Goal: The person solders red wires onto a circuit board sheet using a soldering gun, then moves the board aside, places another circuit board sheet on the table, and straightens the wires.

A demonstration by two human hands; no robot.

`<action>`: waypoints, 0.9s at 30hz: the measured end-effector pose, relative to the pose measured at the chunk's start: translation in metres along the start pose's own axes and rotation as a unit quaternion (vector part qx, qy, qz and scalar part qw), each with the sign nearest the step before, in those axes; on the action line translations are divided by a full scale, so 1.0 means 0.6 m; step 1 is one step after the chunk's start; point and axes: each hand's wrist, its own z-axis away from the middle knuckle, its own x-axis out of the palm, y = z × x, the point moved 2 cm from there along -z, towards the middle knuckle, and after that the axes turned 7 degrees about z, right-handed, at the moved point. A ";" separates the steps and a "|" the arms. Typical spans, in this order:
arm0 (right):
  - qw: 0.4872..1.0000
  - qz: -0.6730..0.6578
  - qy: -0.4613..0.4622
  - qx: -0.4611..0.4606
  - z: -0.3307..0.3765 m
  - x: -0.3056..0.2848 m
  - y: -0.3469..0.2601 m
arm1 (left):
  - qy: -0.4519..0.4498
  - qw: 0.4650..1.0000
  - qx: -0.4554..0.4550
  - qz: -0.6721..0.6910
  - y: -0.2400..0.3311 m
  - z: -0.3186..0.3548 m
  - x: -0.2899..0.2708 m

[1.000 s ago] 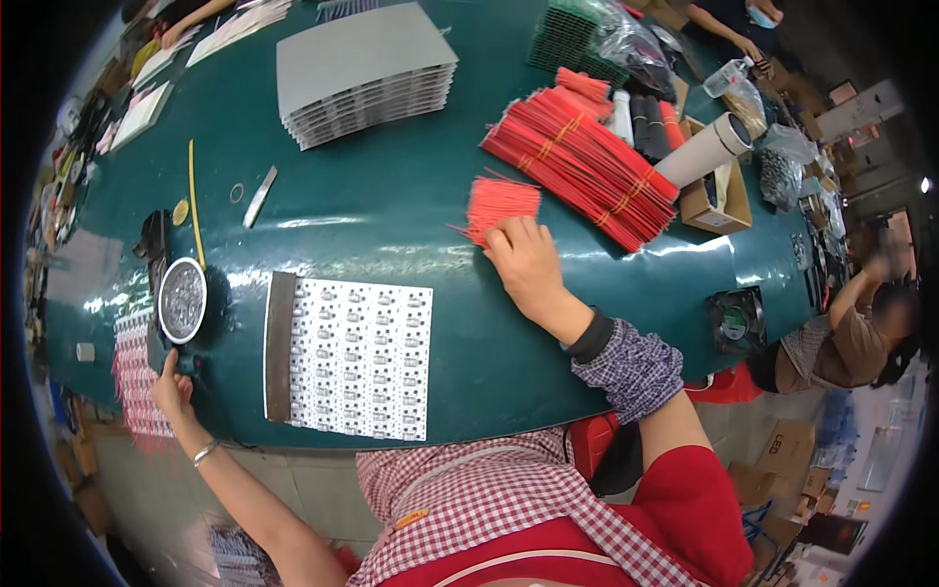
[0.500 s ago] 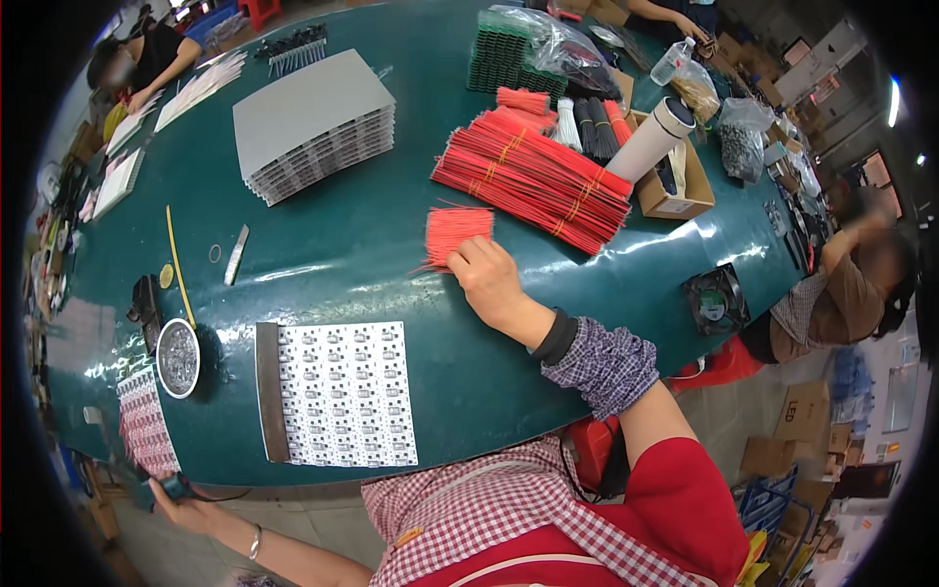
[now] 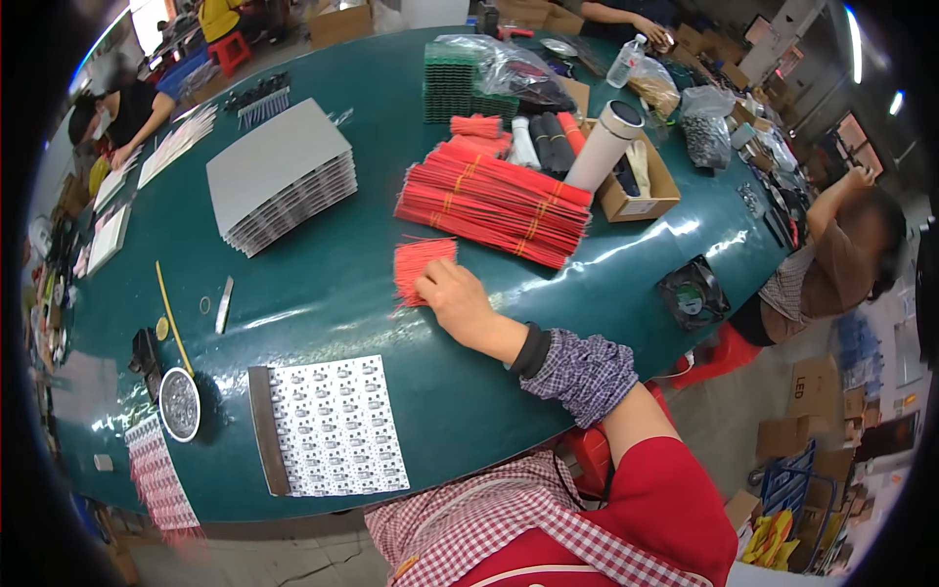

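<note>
My right hand (image 3: 456, 301) lies on the table with its fingers bent and pressed together at the right edge of a small pile of short red wires (image 3: 421, 262). Whatever the fingertips pinch there is partly covered by the hand. Nearer to me lies a white sheet of small circuit boards (image 3: 337, 426), with a dark brown bar (image 3: 269, 430) along its left edge. A second board sheet (image 3: 156, 460), with red wires hanging over the table's edge, is at the lower left. My left hand is out of view.
Beyond my hand are large bundled red wires (image 3: 494, 203), a white flask (image 3: 606, 147) and a carton (image 3: 650, 191). Stacked grey sheets (image 3: 279, 161) stand back left. A white-rimmed bowl (image 3: 180, 405), a cutter knife (image 3: 225, 305) and a black fan (image 3: 693, 293) lie around. Other people sit at the table.
The view has shifted, so the table appears lower and more left. My left hand, earlier at the lower left with a dark tool, has left the picture. My right hand stays at the wire pile.
</note>
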 end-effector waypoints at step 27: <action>0.771 -0.614 0.160 -0.057 -0.136 -0.428 -0.136 | 0.046 0.936 -0.337 0.085 -0.005 0.137 -0.025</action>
